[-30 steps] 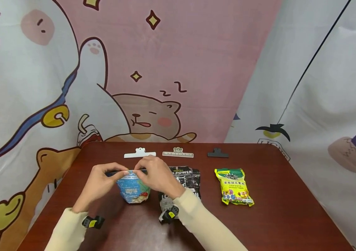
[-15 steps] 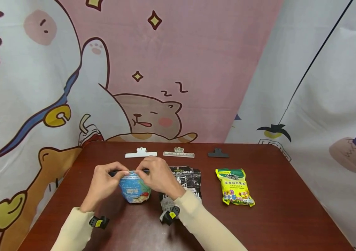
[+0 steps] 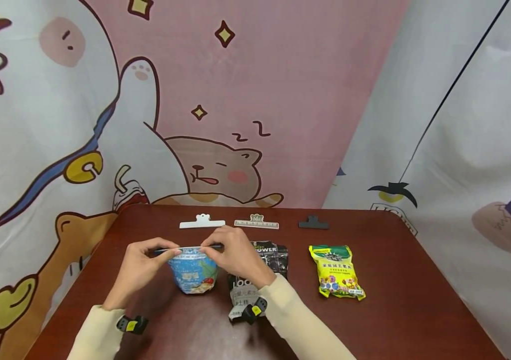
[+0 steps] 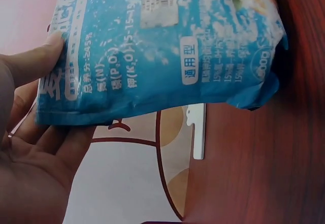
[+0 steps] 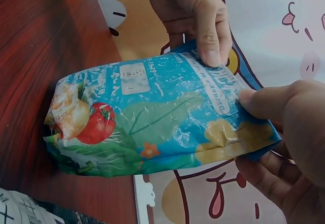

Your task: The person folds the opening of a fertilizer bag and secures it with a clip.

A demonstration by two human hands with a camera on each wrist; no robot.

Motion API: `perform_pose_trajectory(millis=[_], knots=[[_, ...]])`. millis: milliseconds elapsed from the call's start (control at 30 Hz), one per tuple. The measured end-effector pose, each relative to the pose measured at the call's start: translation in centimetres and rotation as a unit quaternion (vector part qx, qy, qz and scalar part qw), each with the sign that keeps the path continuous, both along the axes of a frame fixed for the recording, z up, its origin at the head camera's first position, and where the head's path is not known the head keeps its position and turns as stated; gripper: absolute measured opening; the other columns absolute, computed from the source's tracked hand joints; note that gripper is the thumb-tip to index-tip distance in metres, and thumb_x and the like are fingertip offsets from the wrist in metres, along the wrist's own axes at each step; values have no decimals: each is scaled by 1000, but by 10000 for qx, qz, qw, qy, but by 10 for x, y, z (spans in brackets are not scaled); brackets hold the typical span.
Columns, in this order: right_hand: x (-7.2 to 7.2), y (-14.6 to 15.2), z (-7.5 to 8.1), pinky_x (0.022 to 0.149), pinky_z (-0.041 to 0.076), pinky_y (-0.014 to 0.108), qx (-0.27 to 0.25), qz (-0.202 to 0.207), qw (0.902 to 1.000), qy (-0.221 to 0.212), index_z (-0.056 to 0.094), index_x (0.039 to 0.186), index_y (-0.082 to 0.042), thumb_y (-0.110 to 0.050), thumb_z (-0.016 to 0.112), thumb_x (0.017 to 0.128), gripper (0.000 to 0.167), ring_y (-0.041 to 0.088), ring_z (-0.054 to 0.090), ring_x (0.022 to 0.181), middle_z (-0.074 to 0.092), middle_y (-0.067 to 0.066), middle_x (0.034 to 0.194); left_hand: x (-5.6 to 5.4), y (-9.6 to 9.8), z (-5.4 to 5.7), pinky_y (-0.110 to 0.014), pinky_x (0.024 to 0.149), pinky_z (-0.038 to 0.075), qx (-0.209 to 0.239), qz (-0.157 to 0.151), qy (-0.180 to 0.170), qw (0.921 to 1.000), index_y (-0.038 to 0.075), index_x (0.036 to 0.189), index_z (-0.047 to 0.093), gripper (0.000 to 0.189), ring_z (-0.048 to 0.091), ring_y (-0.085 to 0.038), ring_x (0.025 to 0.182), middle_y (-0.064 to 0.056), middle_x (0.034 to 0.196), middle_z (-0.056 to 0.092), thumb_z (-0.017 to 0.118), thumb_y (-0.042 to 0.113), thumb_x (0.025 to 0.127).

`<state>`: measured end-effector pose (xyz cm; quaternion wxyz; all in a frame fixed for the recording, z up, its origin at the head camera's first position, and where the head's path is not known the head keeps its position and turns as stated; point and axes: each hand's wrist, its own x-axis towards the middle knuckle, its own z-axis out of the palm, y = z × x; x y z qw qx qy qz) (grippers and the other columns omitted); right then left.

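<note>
A blue plastic bag [image 3: 194, 274], printed with vegetables and fruit, stands on the table at left of centre. At one end of its top edge, my left hand [image 3: 138, 265] pinches the plastic between thumb and fingers. The other end is pinched by my right hand [image 3: 237, 256], thumb on the near face. In the left wrist view, the left thumb presses the printed front of the bag [image 4: 152, 56] while the fingers lie behind it. From the right wrist, both hands show gripping the top edge of the bag [image 5: 167, 112]. Whether its mouth is sealed, I cannot tell.
A black bag [image 3: 275, 260] lies under and beside my right forearm. Further right is a yellow and green bag [image 3: 337, 272]. Along the back of the table lie a white clip [image 3: 202, 222], a patterned metallic clip [image 3: 256, 222] and a black clip [image 3: 313, 223].
My hands have slid slightly apart along the top edge of the blue bag. More of that edge shows between the thumbs. The bag stays in place.
</note>
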<state>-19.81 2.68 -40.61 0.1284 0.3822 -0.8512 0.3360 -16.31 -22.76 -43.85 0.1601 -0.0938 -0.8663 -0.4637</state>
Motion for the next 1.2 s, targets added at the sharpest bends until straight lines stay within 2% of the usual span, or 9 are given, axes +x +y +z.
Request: perform_pose_trajectory(millis=[67, 200, 400, 667, 867, 1067, 1200], knots=[[1, 2, -3, 65, 46, 12, -44, 2, 10000, -50, 82, 99, -20, -23, 74, 96, 9, 4, 64, 85, 77, -7, 94, 1, -1, -2, -23, 66, 53, 25, 40, -92, 9999, 28, 94, 80, 7, 65, -10, 78, 6, 91, 78, 80, 33, 91], [1, 3, -6, 64, 45, 11, -180, 12, 9998, 57, 82, 98, -20, -24, 75, 95, 8, 3, 63, 83, 77, -8, 93, 3, -2, -4, -24, 66, 50, 145, 156, -197, 9996, 26, 94, 81, 9, 64, -8, 78, 5, 90, 78, 80, 34, 90], [0, 2, -7, 61, 43, 10, -480, 14, 9984, 291, 83, 94, -17, -21, 76, 94, 7, 3, 60, 74, 77, -6, 87, -2, 4, -5, -23, 63, 52, 247, 207, 41, 9995, 22, 89, 81, 7, 64, -9, 75, 3, 86, 78, 81, 29, 89], [-2, 3, -5, 60, 47, 12, -509, -113, 9985, -171, 83, 97, -20, -26, 77, 93, 9, 1, 61, 76, 78, -6, 92, -6, -1, -7, -23, 67, 55, 515, -45, -222, 9984, 21, 95, 81, 10, 66, -9, 82, -1, 95, 79, 80, 30, 91], [-2, 5, -5, 61, 48, 13, -453, -107, 9987, -205, 83, 99, -21, -27, 77, 93, 10, 0, 58, 73, 78, -7, 92, -6, -11, -9, -24, 71, 54, 543, -272, -420, 9973, 20, 102, 80, 15, 66, -10, 86, 0, 99, 79, 77, 32, 93], [-2, 8, -6, 61, 48, 14, -564, -42, 9981, -259, 83, 97, -20, -27, 77, 93, 9, -1, 55, 71, 77, -8, 89, -3, -18, -14, -24, 73, 53, 642, -151, -428, 9969, 16, 104, 81, 17, 67, -17, 87, -2, 100, 79, 77, 28, 93], [-2, 8, -6, 61, 47, 13, -552, -69, 9984, -105, 83, 95, -20, -27, 77, 94, 10, 0, 56, 71, 77, -7, 88, -4, -18, -14, -23, 74, 54, 577, -21, -332, 9978, 18, 102, 82, 15, 69, -14, 88, -2, 100, 80, 77, 29, 93]])
